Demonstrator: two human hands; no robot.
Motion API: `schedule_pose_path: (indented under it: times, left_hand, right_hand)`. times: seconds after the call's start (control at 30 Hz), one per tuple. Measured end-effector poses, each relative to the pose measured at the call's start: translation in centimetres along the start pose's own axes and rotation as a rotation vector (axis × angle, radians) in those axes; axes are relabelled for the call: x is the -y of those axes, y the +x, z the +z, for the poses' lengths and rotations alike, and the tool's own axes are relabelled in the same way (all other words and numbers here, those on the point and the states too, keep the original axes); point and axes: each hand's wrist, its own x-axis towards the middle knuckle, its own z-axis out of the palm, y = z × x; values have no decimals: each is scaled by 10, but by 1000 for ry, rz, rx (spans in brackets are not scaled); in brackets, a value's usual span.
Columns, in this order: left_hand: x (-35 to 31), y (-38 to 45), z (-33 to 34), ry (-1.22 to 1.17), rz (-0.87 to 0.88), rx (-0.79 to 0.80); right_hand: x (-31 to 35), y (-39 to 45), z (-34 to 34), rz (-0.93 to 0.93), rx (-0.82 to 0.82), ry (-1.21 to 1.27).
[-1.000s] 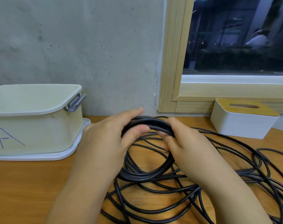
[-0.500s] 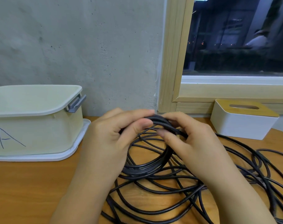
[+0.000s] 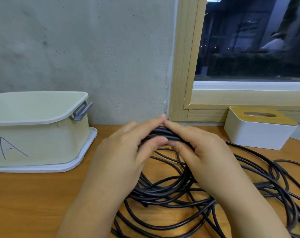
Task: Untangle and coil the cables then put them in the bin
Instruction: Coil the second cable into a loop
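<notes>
Both hands, the left hand (image 3: 127, 150) and right hand (image 3: 199, 152), clamp the top of the black cable coil (image 3: 164, 134) between them, fingertips meeting; the open bin (image 3: 43, 117) stands leftward, nearer the left hand.

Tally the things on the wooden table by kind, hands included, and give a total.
Hands: 2, left hand and right hand, both gripping the coil
Black cable mass: 1, strands too tangled to count
Cream bin marked A: 1
White tray under the bin: 1
White tissue box with wooden lid: 1
Total: 6
</notes>
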Motion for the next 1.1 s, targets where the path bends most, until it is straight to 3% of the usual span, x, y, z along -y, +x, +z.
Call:
schedule_pose_path:
  times: [0.27,0.4,0.6,0.77,0.97,1.1]
  left_hand:
    - [-3,0,-4,-66,92,-113]
    - [-1,0,-4,-154,32,-265]
    - [1,0,1,-215,-105,-333]
    - [5,1,-1,-207,-169,-226]
    - [1,0,-1,20,-44,3]
    - [1,-1,-1,-5,16,-12]
  right_hand:
    - [5,1,0,45,-12,73]
    - [2,1,-6,102,68,104]
    - [3,0,-7,116,125,139]
    - [4,0,-4,91,89,32]
    - [6,3,-3,35,152,-56]
    - [10,3,-2,40,130,7]
